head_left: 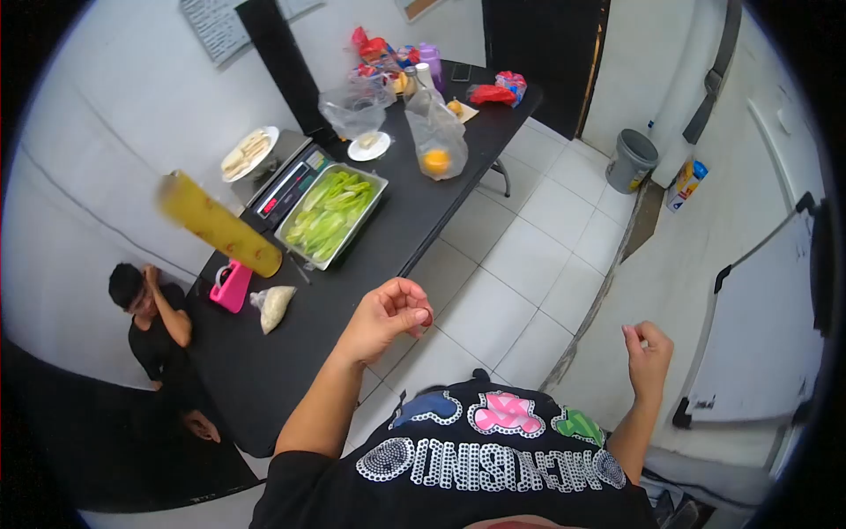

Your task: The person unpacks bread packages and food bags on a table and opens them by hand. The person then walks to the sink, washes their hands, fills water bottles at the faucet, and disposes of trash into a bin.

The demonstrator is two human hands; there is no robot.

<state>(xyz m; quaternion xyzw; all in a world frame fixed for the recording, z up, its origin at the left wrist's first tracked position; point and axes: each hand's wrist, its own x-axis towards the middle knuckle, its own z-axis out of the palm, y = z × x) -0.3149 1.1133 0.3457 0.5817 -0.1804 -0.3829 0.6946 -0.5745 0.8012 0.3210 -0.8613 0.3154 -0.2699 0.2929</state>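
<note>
My left hand (388, 322) is raised in front of my shirt, near the edge of the black table (330, 353). Its fingers are curled against the thumb; anything between them is too small to make out. Out to the right, my right hand (649, 360) is up beside the wall, fingers also bent in, and their inner side is hidden. Neither hand touches the table. Nearest on the tabletop are a metal tray of green leafy vegetables (330, 214), a bag of pale contents (273, 308), a pink tape dispenser (231, 286) and a tall yellow roll (225, 231).
A digital scale (286, 189) stands behind the tray, with a plate of pale pieces (250, 155) beside it. Plastic bags, one holding an orange item (435, 162), lie farther along. A person (159, 322) sits at left. A grey bin (632, 160) and whiteboard (758, 317) are at right.
</note>
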